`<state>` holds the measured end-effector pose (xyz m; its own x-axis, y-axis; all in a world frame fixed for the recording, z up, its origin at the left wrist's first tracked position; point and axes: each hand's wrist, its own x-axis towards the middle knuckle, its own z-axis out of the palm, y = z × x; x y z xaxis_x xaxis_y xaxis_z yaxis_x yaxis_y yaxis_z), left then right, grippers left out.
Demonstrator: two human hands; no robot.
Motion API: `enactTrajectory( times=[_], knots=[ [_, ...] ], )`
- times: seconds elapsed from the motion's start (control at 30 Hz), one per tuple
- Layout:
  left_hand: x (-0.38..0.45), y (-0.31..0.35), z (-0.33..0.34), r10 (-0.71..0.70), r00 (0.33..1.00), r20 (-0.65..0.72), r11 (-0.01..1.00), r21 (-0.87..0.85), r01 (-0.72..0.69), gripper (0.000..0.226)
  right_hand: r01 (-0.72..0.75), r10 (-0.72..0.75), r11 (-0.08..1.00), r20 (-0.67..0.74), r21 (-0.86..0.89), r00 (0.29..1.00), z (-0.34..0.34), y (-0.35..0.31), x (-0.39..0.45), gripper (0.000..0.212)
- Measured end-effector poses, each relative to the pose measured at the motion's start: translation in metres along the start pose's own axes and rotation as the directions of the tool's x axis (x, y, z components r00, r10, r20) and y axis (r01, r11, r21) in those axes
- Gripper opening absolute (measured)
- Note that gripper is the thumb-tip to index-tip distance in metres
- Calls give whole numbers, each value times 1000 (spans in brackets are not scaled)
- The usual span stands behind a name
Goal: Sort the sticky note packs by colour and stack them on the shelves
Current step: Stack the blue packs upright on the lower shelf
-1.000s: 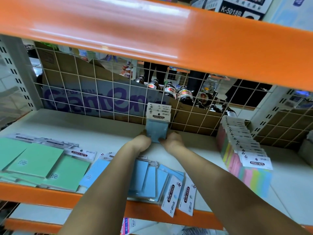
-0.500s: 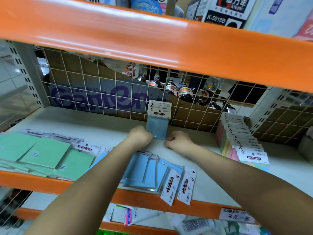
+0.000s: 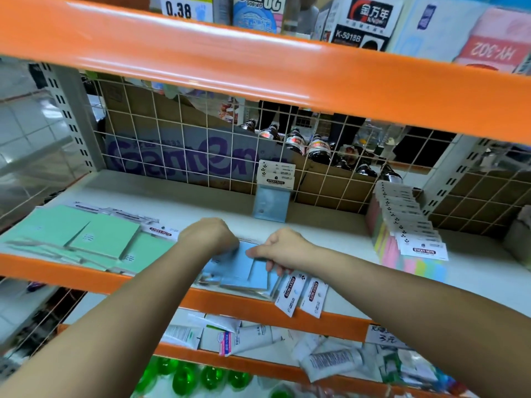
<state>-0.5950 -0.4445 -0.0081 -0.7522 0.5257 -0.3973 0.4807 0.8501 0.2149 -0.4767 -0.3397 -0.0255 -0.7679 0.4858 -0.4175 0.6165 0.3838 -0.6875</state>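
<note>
Both hands, left hand [image 3: 211,235] and right hand [image 3: 283,248], have a grip on the loose blue packs [image 3: 244,271]; square their edges before lifting them to the upright blue stack [image 3: 271,206].

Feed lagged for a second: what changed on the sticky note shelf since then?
Both hands let go of the upright blue packs at the wire back and came forward; the left hand and right hand now reach onto the loose blue packs. Green packs and multicolour row unchanged.
</note>
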Motion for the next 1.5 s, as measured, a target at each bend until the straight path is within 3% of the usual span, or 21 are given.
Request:
enactTrajectory(
  times=[0.2, 0.67, 0.8, 0.97, 1.07, 1.23, 1.5],
  knots=[
    [-4, 0, 4, -13, 1000, -19, 996, -87, 12, 26, -110, 112, 987, -16, 116, 994, 16, -11, 3, 34],
    [18, 27, 9, -7, 988, -157, 931, -361, -51, 14, -83, 118, 984, -227, 155, 967, -10, -4, 22, 33],
    [30, 38, 16, 47, 982, -184, 844, -518, -137, 41, -58, 109, 984, -317, 166, 942, -19, -4, 36, 47],
    [42, 48, 22, 97, 978, -185, 653, -730, -203, 47, -1, -9, 1000, -485, -21, 874, -26, 5, 56, 41],
    [48, 51, 26, 112, 970, -215, 606, -759, -238, 48, 37, -74, 996, -522, -80, 850, -25, 11, 66, 41],
    [54, 54, 32, 118, 970, -211, 622, -746, -237, 49, 17, -96, 989, -550, -146, 829, -19, 16, 82, 46],
    [68, 52, 39, 240, 964, -117, 689, -679, -254, 65, -75, -44, 980, -566, -185, 823, -12, 33, 93, 61]
  ],
)
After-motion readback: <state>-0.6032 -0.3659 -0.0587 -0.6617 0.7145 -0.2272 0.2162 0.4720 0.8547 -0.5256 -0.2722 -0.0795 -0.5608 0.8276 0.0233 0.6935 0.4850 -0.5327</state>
